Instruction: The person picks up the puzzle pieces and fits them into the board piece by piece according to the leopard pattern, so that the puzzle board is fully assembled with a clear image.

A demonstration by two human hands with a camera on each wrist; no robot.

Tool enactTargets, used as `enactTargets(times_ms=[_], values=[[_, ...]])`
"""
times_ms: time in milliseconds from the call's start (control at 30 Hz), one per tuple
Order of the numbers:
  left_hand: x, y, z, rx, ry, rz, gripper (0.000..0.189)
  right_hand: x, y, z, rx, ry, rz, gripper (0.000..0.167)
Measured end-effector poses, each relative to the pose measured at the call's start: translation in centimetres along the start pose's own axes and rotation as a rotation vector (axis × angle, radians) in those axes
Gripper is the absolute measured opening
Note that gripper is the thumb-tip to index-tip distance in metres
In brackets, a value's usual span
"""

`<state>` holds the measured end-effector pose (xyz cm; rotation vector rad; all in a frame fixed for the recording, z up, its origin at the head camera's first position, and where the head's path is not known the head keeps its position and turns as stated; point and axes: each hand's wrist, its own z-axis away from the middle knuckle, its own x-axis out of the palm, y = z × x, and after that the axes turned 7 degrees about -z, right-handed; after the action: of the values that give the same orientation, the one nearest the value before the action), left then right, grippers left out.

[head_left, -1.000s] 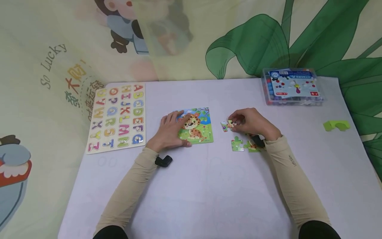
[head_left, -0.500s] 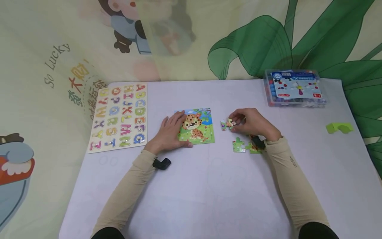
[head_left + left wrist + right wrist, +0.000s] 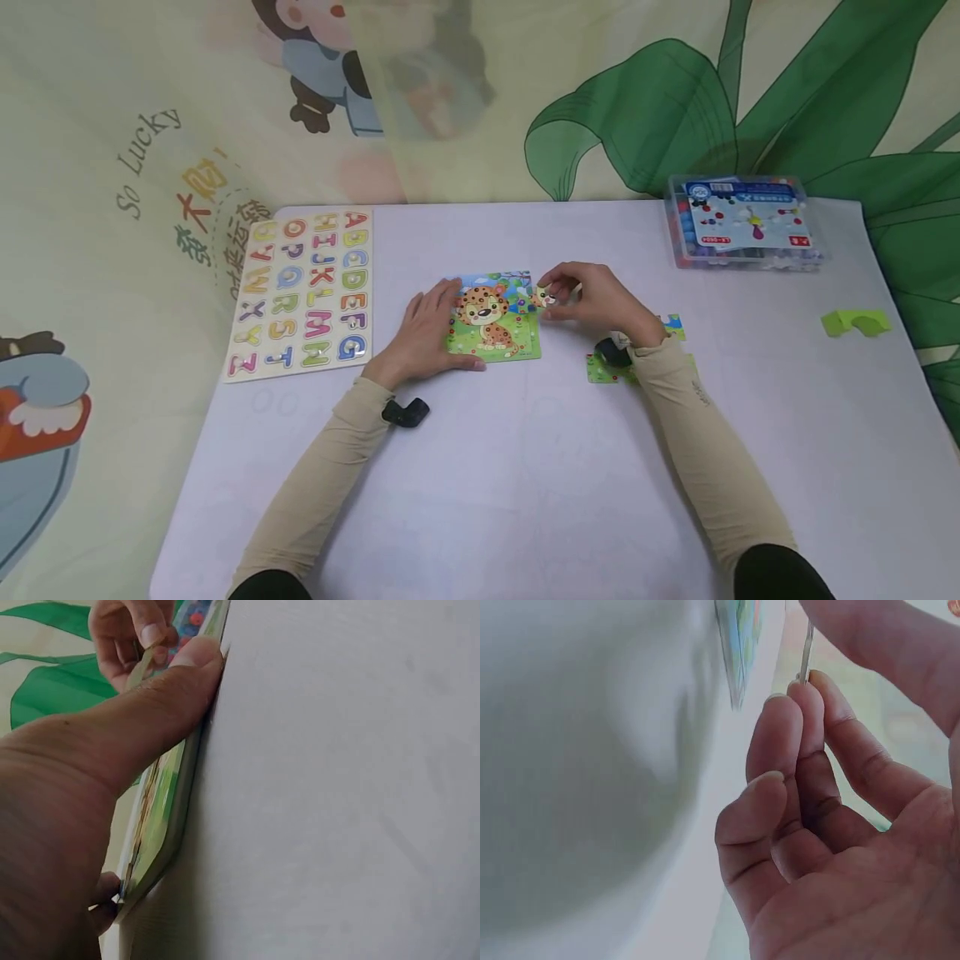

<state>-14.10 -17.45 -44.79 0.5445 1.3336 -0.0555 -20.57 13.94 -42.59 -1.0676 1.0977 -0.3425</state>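
A jigsaw puzzle board (image 3: 498, 342) with a cartoon leopard lies mid-table. My left hand (image 3: 426, 337) rests along its left side, fingers extended toward the far edge and thumb (image 3: 195, 671) at the near edge. At the board's right edge, my right hand (image 3: 596, 304) pinches a puzzle piece (image 3: 542, 298) between thumb and fingers. Edge-on in the right wrist view, that puzzle piece (image 3: 807, 654) looks thin. Whether it touches the board cannot be told. More puzzle pieces (image 3: 602, 371) lie under the right wrist, partly hidden by it.
An alphabet board (image 3: 303, 296) lies at the left of the white table (image 3: 480, 475). At the back right stands a clear plastic box (image 3: 746, 223) with small colourful parts. A green arch-shaped block (image 3: 855, 322) sits near the right edge.
My right hand has moved left with the puzzle piece, from beside the loose pieces to the board's right edge. The left hand stays on the board.
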Motion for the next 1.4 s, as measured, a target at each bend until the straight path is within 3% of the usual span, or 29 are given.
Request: enactTargets(times_ms=[200,400,800,1000,1400], values=[[0.4,-0.1,0.2,-0.023,0.037,0.081,0.147,2.1,-1.1,-1.3,-0.030,-0.055,-0.032,0.041],[0.5,-0.1,0.4,-0.040,0.059,0.106,0.150,3.8,-1.8,-2.3,-0.043,-0.084,-0.031,0.041],[0.5,0.0,0.6,-0.049,0.069,0.066,0.150,6.5,-3.6,-4.0,-0.055,-0.122,-0.053,0.042],[0.6,0.0,0.6,-0.054,0.058,0.042,0.147,7.8,-4.2,-4.9,-0.102,-0.129,-0.003,0.040],[0.7,-0.1,0.9,-0.030,0.068,0.039,0.134,8.3,-4.8,-5.2,-0.073,-0.132,0.054,0.040]])
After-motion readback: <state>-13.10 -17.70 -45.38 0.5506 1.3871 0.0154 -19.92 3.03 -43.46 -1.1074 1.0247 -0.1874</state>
